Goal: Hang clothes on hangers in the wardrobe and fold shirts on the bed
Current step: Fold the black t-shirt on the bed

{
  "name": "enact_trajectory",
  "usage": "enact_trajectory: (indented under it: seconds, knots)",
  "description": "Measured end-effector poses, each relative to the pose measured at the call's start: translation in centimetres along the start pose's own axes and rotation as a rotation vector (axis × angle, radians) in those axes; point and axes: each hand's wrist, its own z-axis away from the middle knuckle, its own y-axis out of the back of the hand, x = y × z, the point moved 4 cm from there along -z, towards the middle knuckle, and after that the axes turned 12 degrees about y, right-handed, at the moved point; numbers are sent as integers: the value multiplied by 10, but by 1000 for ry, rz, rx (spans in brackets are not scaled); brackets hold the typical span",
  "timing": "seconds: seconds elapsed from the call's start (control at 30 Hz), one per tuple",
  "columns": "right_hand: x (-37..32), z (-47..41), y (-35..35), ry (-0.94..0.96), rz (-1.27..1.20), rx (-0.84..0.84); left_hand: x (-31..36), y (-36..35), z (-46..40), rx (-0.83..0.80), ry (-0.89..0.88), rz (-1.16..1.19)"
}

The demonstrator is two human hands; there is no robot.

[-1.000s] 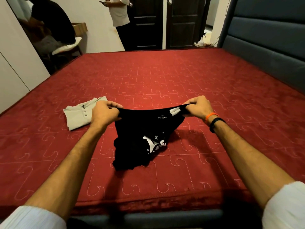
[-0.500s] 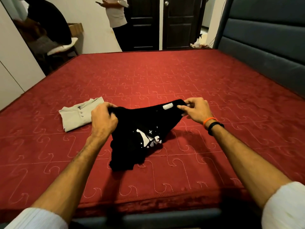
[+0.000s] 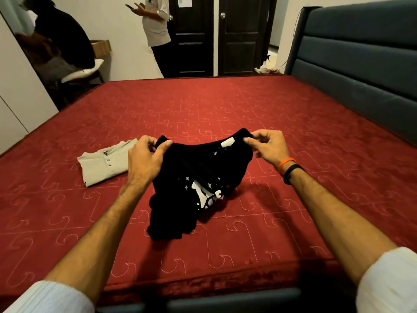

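Both grips pinched shut on the black shirt [image 3: 198, 177]: left hand [image 3: 144, 161] and right hand [image 3: 268, 146] hold its upper edge apart, probably to spread it for folding. Its lower part bunches on the bed [image 3: 293, 123] below. Left of the grip lies a folded grey shirt [image 3: 103, 163].

2 dark doors [image 3: 220, 35] shut; person [image 3: 158, 30] standing beside; headboard [image 3: 361, 64] right.

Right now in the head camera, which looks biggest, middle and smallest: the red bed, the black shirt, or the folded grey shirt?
1. Red bed, by far the biggest.
2. Black shirt, held bunched in both hands.
3. Folded grey shirt, smallest; being folded may make it look smaller.
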Motion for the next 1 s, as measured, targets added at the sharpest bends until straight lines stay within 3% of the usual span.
enact_trajectory:
  seconds: [0.3,0.47,0.57,0.7,0.8,0.93,1.0]
  knots:
    - [-11,-6,39,14,78,214,11,19,-7,-151,44,16]
    - [-14,-7,47,34,240,60,17,22,-8,-525,119,177]
    - [-7,-2,48,11,341,38,15,21,-4,-746,145,157]
    - [9,4,52,-51,445,31,6,13,-4,-906,261,243]
    - [14,5,50,-65,455,-4,6,2,-5,-783,288,230]
    - [23,3,43,-87,496,-4,4,-7,-19,-318,109,9]
    - [27,3,41,-120,504,3,5,-8,-21,-173,39,-153]
